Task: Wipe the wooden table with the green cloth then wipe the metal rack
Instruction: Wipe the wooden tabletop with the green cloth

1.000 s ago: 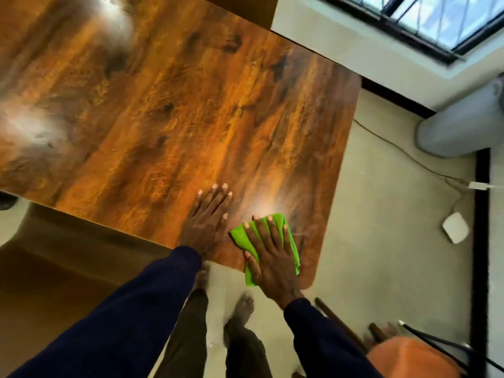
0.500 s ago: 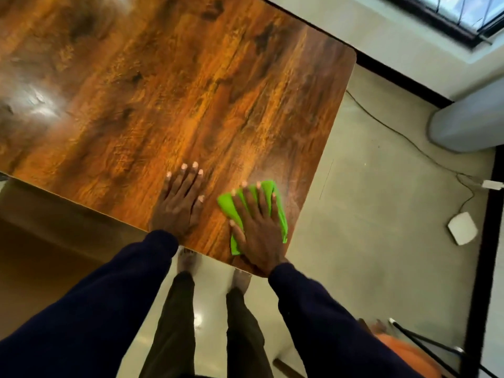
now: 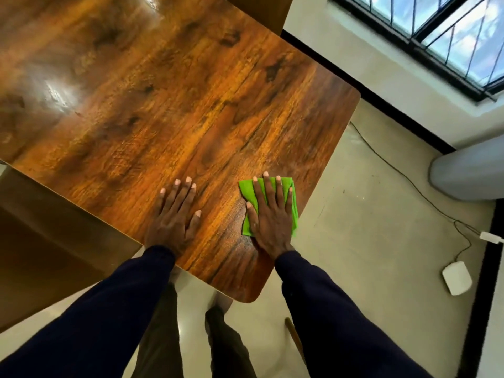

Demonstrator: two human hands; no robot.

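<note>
Room, head view: pale floor (image 3: pixel 368 214), with a white wall under a barred window (image 3: pixel 450 36) at the upper right.
Wooden table (image 3: pixel 163 105): glossy wood-grain top with rounded corners, filling the upper left; glare patches on its far left part.
Green cloth (image 3: pixel 246 190): flat on the table near its right edge, under the right hand.
Right hand (image 3: pixel 270 216): palm down on the cloth, fingers straight and slightly spread, pressing it to the wood; green shows past the fingertips and at both sides.
Left hand (image 3: pixel 174 214): flat on bare wood left of the cloth and apart from it, fingers extended, holding nothing.
Sleeves (image 3: pixel 327 309): dark navy on both arms.
Floor items: a thin cable (image 3: pixel 395 165) runs to a white plug (image 3: pixel 489 237); a white rounded box (image 3: pixel 456 278) lies near it.
</note>
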